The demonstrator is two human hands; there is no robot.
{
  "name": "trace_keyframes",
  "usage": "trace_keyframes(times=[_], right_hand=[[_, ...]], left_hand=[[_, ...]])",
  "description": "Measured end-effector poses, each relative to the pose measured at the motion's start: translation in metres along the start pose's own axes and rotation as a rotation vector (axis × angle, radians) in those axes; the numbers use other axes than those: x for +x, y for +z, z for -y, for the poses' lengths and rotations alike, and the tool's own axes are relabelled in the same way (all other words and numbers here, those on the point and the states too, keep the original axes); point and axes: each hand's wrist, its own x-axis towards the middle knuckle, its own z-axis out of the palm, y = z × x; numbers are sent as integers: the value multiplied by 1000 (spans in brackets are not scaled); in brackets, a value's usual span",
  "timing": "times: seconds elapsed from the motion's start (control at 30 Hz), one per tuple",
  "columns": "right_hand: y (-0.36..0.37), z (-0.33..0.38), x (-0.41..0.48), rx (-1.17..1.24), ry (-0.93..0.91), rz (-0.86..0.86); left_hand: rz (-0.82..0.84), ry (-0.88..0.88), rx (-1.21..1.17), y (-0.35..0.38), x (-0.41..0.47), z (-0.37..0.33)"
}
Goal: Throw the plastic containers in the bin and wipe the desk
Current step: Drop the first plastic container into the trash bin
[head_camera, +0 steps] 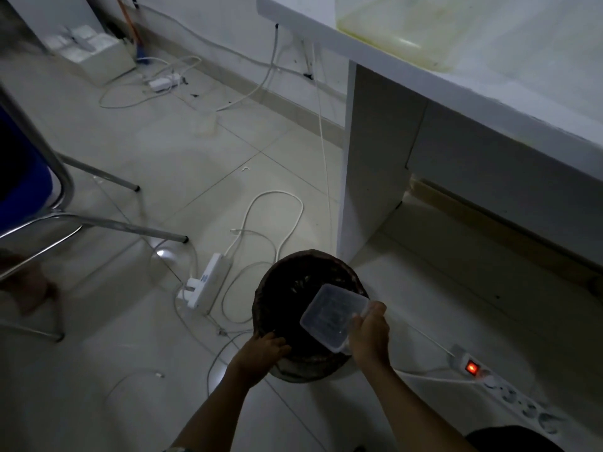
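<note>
Head view, dim light.

Right hand (368, 331): fingers curled, thumb on top, pinching the near right edge of a clear rectangular plastic container (329, 316). The container is empty as far as can be seen. It is tilted and held in the air over the right side of the mouth of a round dark bin (293, 265). Whether it touches the rim cannot be told.

Left hand (264, 353): fingers bent and hooked over the near rim of the bin, gripping it. The fingertips reach into the dark interior and are hard to make out.

The bin stands on the pale tiled floor (163, 141), just beside the leg panel of a white desk (505, 76).

On the desk top near the far edge is a translucent yellow-tinged object (408, 31), too blurred to identify.

Floor items:
- A white power strip (208, 282) with looping cables, left of the bin.
- A second power strip with a lit red switch (471, 367), right of the bin.
- A chrome-legged chair with a blue seat (65, 220), well to the left.
</note>
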Motion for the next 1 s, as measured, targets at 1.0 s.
trace_keyframes(times=[1.0], right_hand=[[-36,-4,0,-496,-230,313]], left_hand=[[60,-189,164,-50,2,-16]])
